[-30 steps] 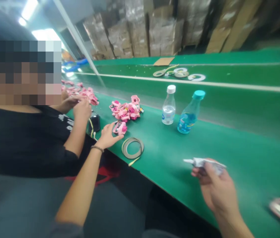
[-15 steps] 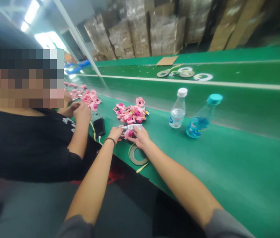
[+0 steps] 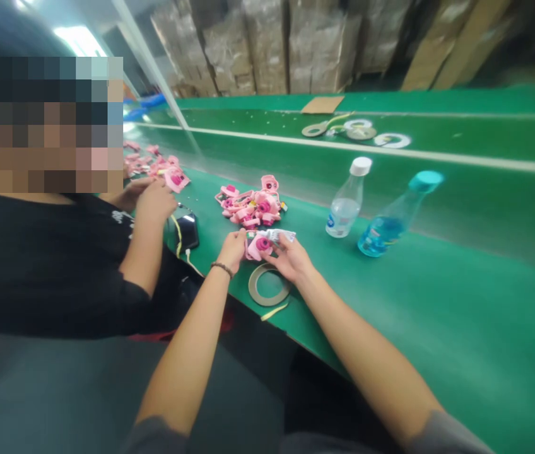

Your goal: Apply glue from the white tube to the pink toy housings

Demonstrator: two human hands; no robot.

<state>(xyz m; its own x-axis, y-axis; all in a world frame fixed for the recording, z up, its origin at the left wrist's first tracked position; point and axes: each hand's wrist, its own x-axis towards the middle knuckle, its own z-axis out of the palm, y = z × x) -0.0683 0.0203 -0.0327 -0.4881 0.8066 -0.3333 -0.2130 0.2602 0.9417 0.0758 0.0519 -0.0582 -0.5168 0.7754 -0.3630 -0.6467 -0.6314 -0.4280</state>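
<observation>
My left hand [image 3: 234, 247], with a beaded bracelet at the wrist, grips the left side of a pink plastic part [image 3: 258, 246] with a magenta round piece on it. In my right hand [image 3: 291, 257] is a crumpled silver-white squeeze tube [image 3: 281, 235], lying across the top of the part with its narrow end to the left. Fingers of the right hand also reach the part's lower right side; whether they grip it is unclear. Just beyond my hands lies a pile of similar pink parts [image 3: 253, 205]. A roll of tape [image 3: 252, 291] lies flat below them.
A yellow strip [image 3: 274, 311] lies near the green table's edge. Two bottles, one white-capped [image 3: 343, 214] and one blue-capped [image 3: 381, 233], stand to the right. At left, a co-worker in black [image 3: 50, 265] handles a pink part near a phone [image 3: 188, 230].
My hands and the pink part appear slightly further right, and the magenta round piece shows more fully. The tube has shifted right. The co-worker's hands now hold up a pink part.
</observation>
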